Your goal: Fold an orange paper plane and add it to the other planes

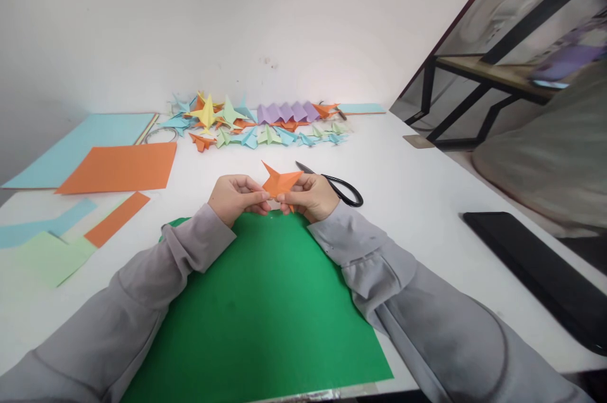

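Observation:
An orange folded paper star (279,183) with pointed arms is held up between both hands, over the far edge of a green sheet (265,302). My left hand (239,197) pinches its lower left side between thumb and fingers. On the other side, my right hand (313,194) grips the lower right part, and its fingers hide some of the points. Black-handled scissors (348,191) lie on the white table just beyond my right hand, their blades partly covered by it.
Folded paper stars and other shapes (208,113) line the wall, beside a pleated purple paper (288,113). At left lie blue sheets (109,131), an orange sheet (121,167) and cut strips (117,219). A black flat object (535,273) rests at right.

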Tool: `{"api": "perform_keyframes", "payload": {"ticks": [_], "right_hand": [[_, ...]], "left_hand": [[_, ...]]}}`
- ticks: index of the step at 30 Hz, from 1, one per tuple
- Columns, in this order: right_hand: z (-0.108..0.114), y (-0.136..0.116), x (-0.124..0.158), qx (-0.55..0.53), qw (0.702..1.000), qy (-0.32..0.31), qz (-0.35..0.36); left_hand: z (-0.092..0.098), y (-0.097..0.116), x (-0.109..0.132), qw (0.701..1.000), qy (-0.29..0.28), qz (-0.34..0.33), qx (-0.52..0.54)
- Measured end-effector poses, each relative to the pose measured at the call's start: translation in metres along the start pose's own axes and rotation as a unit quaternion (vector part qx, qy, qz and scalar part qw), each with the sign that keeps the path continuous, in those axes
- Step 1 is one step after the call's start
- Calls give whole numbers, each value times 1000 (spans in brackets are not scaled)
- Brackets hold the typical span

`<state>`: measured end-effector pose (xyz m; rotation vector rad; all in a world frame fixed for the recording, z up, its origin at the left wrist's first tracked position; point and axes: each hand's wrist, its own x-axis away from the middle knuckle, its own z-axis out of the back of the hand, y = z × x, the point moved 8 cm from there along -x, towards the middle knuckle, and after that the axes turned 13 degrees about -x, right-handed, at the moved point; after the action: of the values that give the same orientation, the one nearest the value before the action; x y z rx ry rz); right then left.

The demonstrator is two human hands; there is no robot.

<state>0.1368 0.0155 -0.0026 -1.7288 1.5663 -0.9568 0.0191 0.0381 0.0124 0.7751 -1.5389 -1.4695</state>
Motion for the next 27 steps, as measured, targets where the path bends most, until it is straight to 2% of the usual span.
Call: {"api": "perform_keyframes", "payload": {"ticks": [19, 27], "right_hand": [[0, 1, 0, -17, 1000, 11, -14], [2, 1, -1, -30, 999, 23, -24]], "left_hand": [[2, 0, 0, 1000, 20, -6, 15], [1, -2, -1, 999, -5, -5, 37]]}}
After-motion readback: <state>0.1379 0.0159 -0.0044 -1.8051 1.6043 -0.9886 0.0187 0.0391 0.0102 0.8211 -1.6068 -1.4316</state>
